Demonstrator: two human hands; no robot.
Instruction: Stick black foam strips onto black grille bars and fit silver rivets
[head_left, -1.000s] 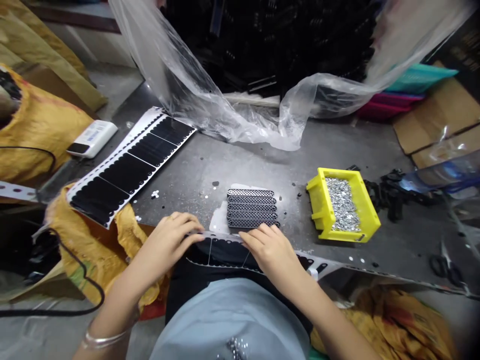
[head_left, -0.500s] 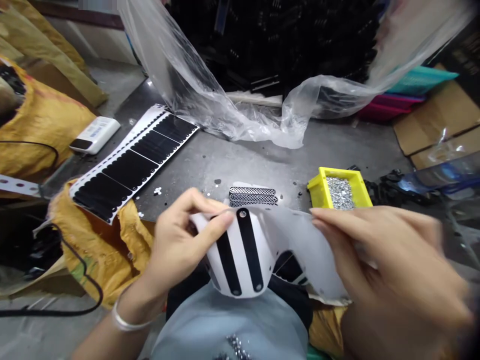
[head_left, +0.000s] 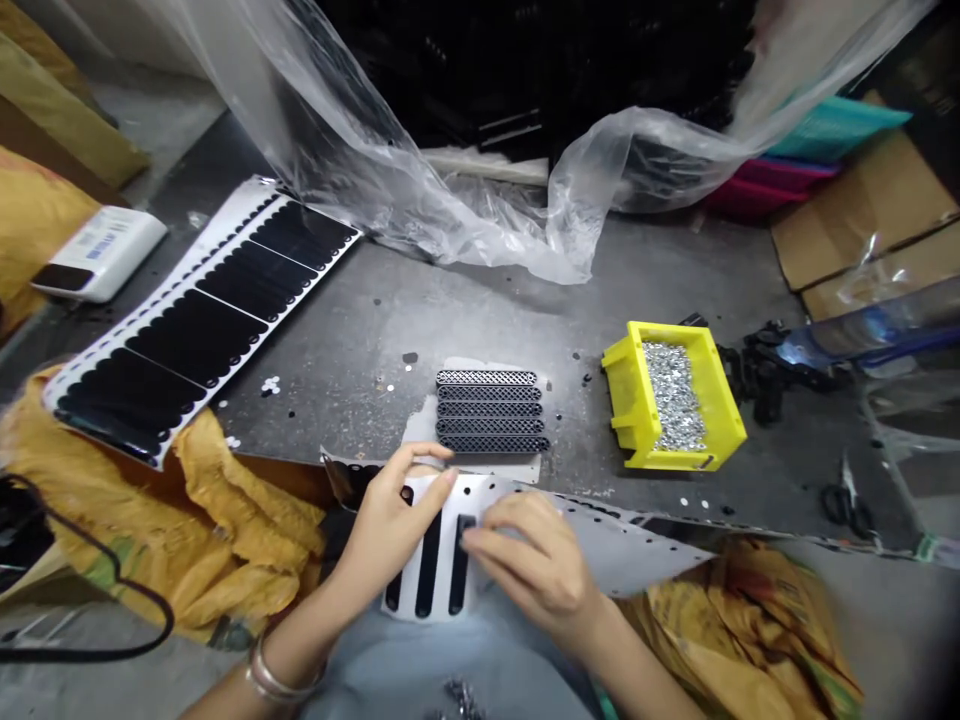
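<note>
My left hand (head_left: 390,525) pinches the top edge of a white backing sheet (head_left: 431,550) that carries black slotted strips, at the near edge of the table over my lap. My right hand (head_left: 529,565) lies on the same sheet from the right, its fingertips closed on the upper end of one black strip (head_left: 461,565). Just beyond the hands, several black mesh strips (head_left: 491,410) lie side by side on a pale paper. Right of them stands a yellow bin (head_left: 626,400) filled with small silver parts.
A long sheet of black strips (head_left: 202,325) lies at the left beside a white device (head_left: 97,250). Clear plastic bag (head_left: 420,190) spreads across the back. Yellow cloth (head_left: 225,500) hangs at the near left. Scissors (head_left: 844,500) and black parts (head_left: 765,370) sit right.
Both hands came down from a raised position to the table's near edge. The sheet, held up and curved before, now lies low over my lap, and the right hand has moved onto a strip.
</note>
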